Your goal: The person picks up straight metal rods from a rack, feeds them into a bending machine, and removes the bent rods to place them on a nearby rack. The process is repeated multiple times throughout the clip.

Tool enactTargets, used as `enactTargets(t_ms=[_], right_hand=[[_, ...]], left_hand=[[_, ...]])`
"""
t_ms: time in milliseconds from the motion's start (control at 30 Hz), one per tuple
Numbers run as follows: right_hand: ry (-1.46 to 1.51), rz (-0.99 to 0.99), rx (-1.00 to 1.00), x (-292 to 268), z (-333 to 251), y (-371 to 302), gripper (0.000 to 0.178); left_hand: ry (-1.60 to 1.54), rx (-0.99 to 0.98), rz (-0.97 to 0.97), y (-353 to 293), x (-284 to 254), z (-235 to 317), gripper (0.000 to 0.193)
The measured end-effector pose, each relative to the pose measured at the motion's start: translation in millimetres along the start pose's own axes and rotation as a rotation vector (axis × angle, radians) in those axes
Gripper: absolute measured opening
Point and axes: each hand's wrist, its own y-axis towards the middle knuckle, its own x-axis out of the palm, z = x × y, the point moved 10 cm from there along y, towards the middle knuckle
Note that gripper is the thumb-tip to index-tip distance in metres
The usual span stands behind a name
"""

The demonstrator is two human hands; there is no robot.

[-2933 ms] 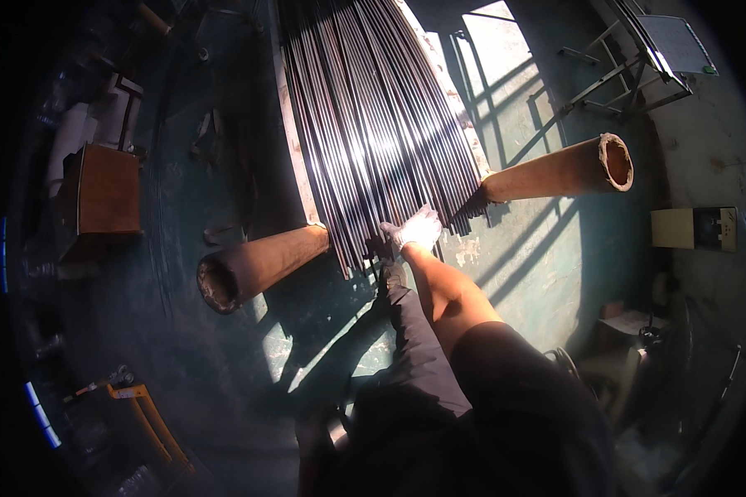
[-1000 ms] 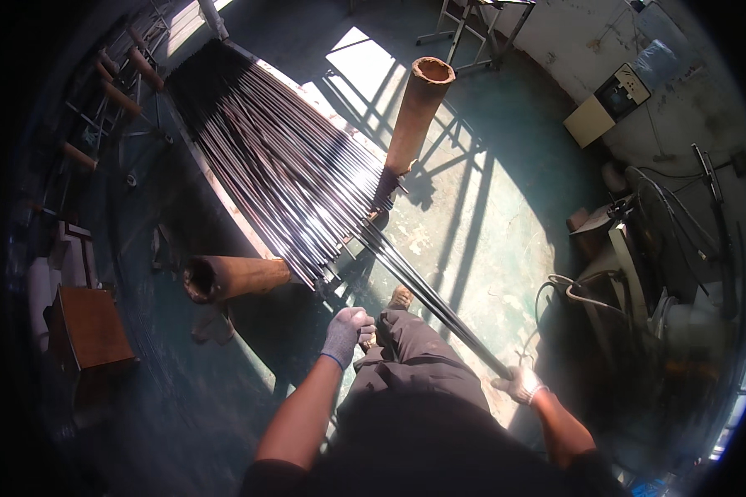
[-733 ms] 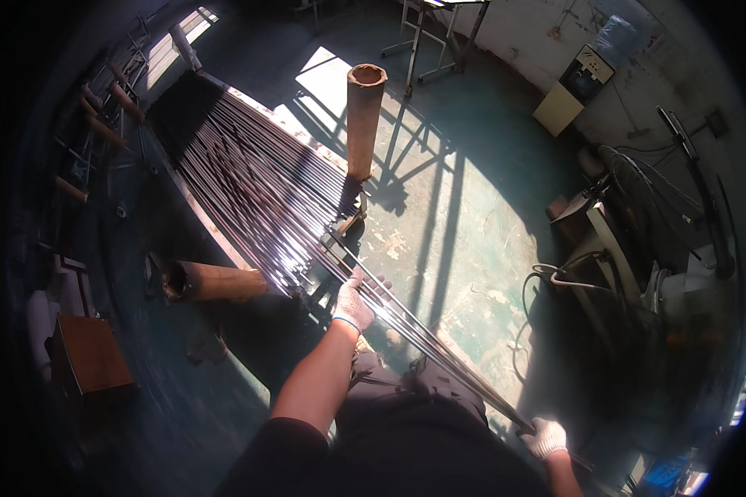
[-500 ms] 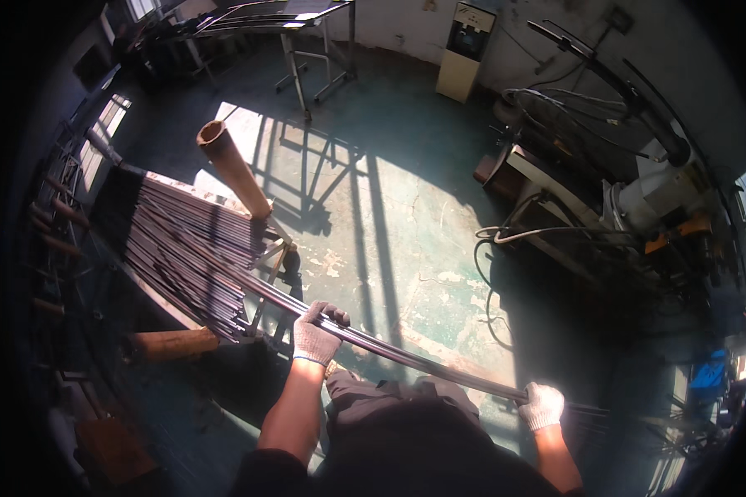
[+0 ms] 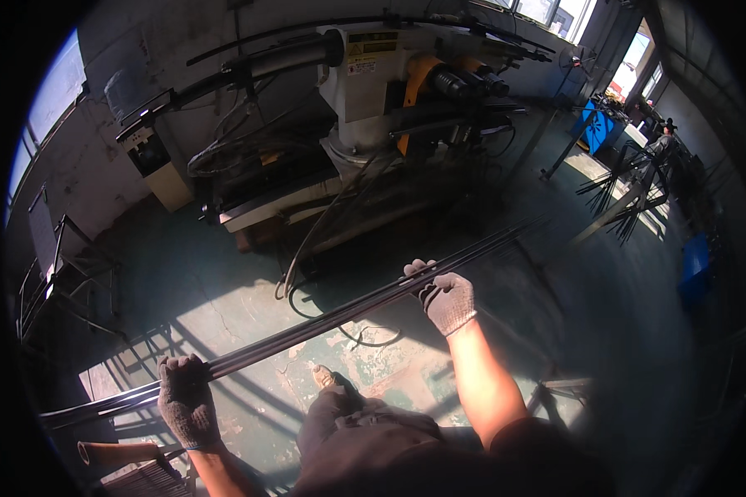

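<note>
A bundle of several long, thin dark metal rods (image 5: 307, 330) runs across in front of me, rising toward the right. My left hand (image 5: 188, 404), in a knitted work glove with a dark grey palm, is closed round the bundle near its left part. Farther along, my right hand (image 5: 446, 300), gloved the same way, grips the rods from below with its fingers curled over them. The bundle's right end reaches past that hand into shadow. At the lower left, a brown tube (image 5: 118, 453) stands out beside a stack of rods (image 5: 145, 482).
Ahead stands a large machine (image 5: 360, 124) with orange parts; a dark hose (image 5: 294, 273) loops onto the floor. A pale cabinet (image 5: 164, 174) is by the wall, a metal frame (image 5: 83, 269) at left. More rods (image 5: 630, 186) and a person (image 5: 663, 147) are at far right.
My view and body have turned right, from the rod rack toward the machine. The bundle has swung round with me, both hands still on it, and its right end is now higher in view.
</note>
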Motion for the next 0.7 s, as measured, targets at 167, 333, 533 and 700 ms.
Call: enactTargets(t_ms=[167,333,533,700], right_hand=[[-0.024,0.460,-0.126,-1.4,-8.2,98.3,0.011],[-0.178,0.451,-0.234,-11.3,-115.2,198.5,0.011],[-0.303,0.615,-0.334,-10.3,-228.5,302.4,0.015],[-0.309,0.542,-0.396,7.5,-313.5,390.2,0.013]], left_hand=[[0.139,0.070,0.099,107.8,35.1,-70.2,0.019],[0.325,0.243,0.133,227.9,-19.0,-36.1,0.039],[0.371,0.227,0.171,361.1,-46.0,-87.8,0.026],[0.299,0.046,0.377,428.7,-33.5,-178.7,0.025]])
